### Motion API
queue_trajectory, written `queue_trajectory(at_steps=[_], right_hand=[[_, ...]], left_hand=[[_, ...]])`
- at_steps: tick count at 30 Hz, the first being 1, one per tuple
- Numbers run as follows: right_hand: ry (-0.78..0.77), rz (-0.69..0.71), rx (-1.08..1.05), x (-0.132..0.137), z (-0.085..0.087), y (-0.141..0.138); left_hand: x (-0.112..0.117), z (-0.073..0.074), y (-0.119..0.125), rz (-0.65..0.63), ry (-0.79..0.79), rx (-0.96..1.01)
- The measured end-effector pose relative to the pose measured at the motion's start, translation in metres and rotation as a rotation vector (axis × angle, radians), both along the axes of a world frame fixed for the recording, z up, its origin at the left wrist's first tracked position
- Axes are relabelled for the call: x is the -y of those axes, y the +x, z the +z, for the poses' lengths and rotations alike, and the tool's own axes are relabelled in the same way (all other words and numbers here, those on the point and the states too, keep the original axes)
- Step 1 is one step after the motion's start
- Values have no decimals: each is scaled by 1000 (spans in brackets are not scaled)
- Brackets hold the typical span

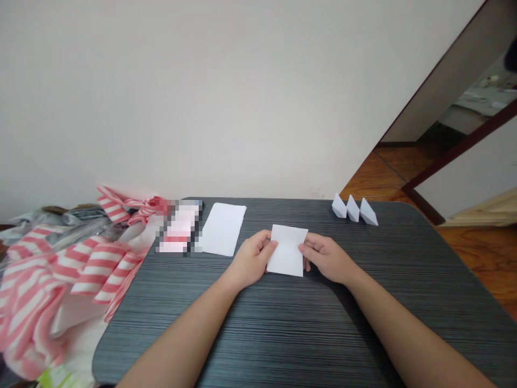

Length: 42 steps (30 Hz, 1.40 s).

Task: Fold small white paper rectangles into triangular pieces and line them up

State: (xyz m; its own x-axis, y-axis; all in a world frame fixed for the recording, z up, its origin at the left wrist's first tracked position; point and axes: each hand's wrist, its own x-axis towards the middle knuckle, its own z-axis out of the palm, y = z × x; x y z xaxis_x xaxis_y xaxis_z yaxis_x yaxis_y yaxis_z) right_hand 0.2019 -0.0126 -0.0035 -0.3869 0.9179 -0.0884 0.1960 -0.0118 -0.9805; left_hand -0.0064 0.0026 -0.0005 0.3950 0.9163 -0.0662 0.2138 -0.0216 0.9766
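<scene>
A small white sheet of paper, apparently folded, stands between my two hands. My left hand pinches its left edge, and my right hand grips its right edge. Both hands rest just above the dark grey wood-grain table. Further left on the table lies a larger white paper sheet. At the far edge stand several folded white paper shapes, each a small pointed form.
A pink-and-white striped cloth is heaped over the table's left corner, beside a pixelated pink-and-white patch. A white wall rises behind the table. Wooden flooring lies to the right.
</scene>
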Motion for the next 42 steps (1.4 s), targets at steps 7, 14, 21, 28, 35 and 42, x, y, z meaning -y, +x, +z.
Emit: queue_trajectory(at_steps=[7, 14, 21, 28, 35, 42], right_hand=[[10, -17, -73, -1, -5, 1], [23, -27, -79, 0, -5, 3], [97, -31, 24, -1, -8, 9], [132, 6, 10, -2, -5, 7], [173, 36, 15, -3, -9, 8], [177, 27, -3, -3, -12, 8]], left_hand=[[-1, 0, 1, -26, -115, 124], [-2, 0, -1, -4, -112, 150], [-3, -1, -7, -35, -80, 107], [-5, -4, -7, -39, -125, 136], [-4, -4, -6, -64, -106, 153], [-3, -8, -3, -25, -66, 143]])
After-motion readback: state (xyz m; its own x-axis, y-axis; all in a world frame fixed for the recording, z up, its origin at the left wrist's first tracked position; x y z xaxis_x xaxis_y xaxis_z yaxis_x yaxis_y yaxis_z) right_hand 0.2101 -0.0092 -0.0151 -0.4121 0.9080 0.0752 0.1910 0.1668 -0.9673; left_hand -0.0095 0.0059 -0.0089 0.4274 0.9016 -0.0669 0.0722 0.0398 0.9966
